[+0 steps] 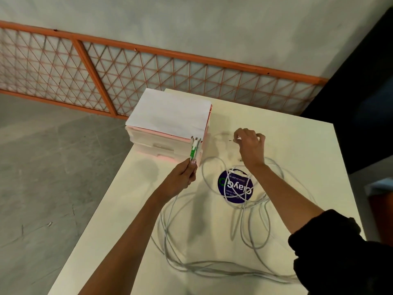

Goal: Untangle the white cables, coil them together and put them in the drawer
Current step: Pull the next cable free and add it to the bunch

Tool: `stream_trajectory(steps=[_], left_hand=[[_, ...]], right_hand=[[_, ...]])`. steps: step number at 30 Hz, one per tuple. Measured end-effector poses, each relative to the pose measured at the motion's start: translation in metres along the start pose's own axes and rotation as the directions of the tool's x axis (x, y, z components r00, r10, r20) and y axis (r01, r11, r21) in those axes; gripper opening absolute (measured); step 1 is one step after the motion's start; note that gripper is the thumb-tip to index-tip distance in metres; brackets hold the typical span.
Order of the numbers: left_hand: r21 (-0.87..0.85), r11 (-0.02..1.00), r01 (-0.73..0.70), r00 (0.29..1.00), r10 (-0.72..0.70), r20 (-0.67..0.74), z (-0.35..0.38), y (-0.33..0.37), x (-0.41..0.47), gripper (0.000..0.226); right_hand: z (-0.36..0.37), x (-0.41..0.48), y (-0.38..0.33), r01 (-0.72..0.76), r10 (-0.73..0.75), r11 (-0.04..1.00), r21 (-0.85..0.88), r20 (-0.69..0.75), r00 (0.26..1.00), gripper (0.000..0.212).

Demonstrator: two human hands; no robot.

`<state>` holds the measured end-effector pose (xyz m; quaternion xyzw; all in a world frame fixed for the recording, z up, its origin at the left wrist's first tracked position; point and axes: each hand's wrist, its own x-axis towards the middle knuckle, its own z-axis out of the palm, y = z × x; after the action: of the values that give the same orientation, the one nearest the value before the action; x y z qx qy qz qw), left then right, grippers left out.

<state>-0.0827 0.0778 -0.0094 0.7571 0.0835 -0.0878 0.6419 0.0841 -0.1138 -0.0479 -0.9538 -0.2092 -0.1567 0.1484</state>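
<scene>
The white cables lie in loose, overlapping loops on the tabletop, spread from the middle towards the near edge and the right edge. Several strands cross a round purple sticker in the middle of the tabletop, and a thick bunch of strands runs along the near edge.

The left hand is raised above the left part of the tabletop. Its thumb and fingers pinch a small bundle of plugs, green and white, which point up and away towards the drawer unit. Cable strands hang from below this hand down to the loops.

The right hand hovers past the sticker, towards the far edge, with its fingers curled downward. A faint, blurred strand leads to its fingertips, but I cannot tell whether they grip it. A black sleeve is pushed up that arm.

The drawer unit stands at the far left corner of the tabletop, pale with a pinkish rim, its drawers closed. A white sheet of paper lies on top of it.

Behind the table an orange mesh fence runs along a pale wall, above a grey floor.
</scene>
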Motion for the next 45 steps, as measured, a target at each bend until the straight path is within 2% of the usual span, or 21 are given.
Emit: stream_trajectory(steps=[4,6,8,10,12,17,24,30,34,38,41,43,45], left_hand=[[-0.051,0.998,-0.037,0.999,0.036,-0.007,0.002,0.012,-0.004,0.033],[-0.058,0.996,-0.07,0.997,0.069,-0.016,0.004,0.017,-0.008,0.033],[-0.082,0.992,-0.093,0.995,0.089,-0.046,0.005,0.02,-0.009,0.033],[-0.097,0.987,-0.132,0.989,0.125,-0.073,0.007,0.023,-0.013,0.033],[-0.11,0.979,-0.172,0.983,0.163,-0.086,0.009,0.028,-0.016,0.034],[-0.121,0.974,-0.191,0.973,0.171,-0.153,0.011,0.044,-0.029,0.034],[-0.267,0.931,-0.251,0.958,0.199,-0.206,0.017,0.064,-0.04,0.036],[-0.324,0.901,-0.29,0.949,0.226,-0.219,0.021,0.073,-0.042,0.036],[-0.293,0.898,-0.328,0.941,0.282,-0.188,0.028,0.075,-0.046,0.036],[-0.35,0.887,-0.303,0.952,0.262,-0.16,0.032,0.077,-0.051,0.038],[-0.387,0.882,-0.27,0.963,0.245,-0.114,0.032,0.078,-0.056,0.036],[-0.389,0.885,-0.254,0.967,0.239,-0.088,0.03,0.078,-0.059,0.034],[-0.406,0.879,-0.251,0.968,0.238,-0.082,0.028,0.079,-0.06,0.034]], right_hand=[[-0.052,0.032,-0.018,-0.055,0.121,0.935,0.351,-0.169,0.978,0.005],[-0.087,0.043,-0.027,-0.037,0.166,0.86,0.51,-0.21,0.963,0.009],[-0.124,0.054,-0.037,0.009,0.193,0.75,0.661,-0.232,0.953,0.001],[-0.165,0.06,-0.048,0.071,0.222,0.664,0.744,-0.287,0.932,0.014],[-0.202,0.064,-0.058,0.118,0.221,0.591,0.798,-0.301,0.928,0.017],[-0.24,0.048,-0.08,0.072,0.133,0.479,0.875,-0.153,0.979,0.013],[-0.2,-0.004,-0.103,-0.123,0.089,0.386,0.914,0.096,0.991,0.012],[-0.176,-0.035,-0.126,-0.179,0.073,0.408,0.895,0.164,0.984,0.009],[-0.165,-0.045,-0.14,-0.155,0.091,0.515,0.843,0.126,0.988,0.006],[-0.162,-0.049,-0.142,-0.138,0.103,0.542,0.829,0.098,0.99,0.01],[-0.157,-0.051,-0.138,-0.216,0.116,0.465,0.859,0.183,0.976,0.018],[-0.155,-0.054,-0.137,-0.255,0.104,0.408,0.877,0.233,0.967,0.012],[-0.156,-0.062,-0.139,-0.319,0.059,0.372,0.872,0.32,0.945,0.027]])
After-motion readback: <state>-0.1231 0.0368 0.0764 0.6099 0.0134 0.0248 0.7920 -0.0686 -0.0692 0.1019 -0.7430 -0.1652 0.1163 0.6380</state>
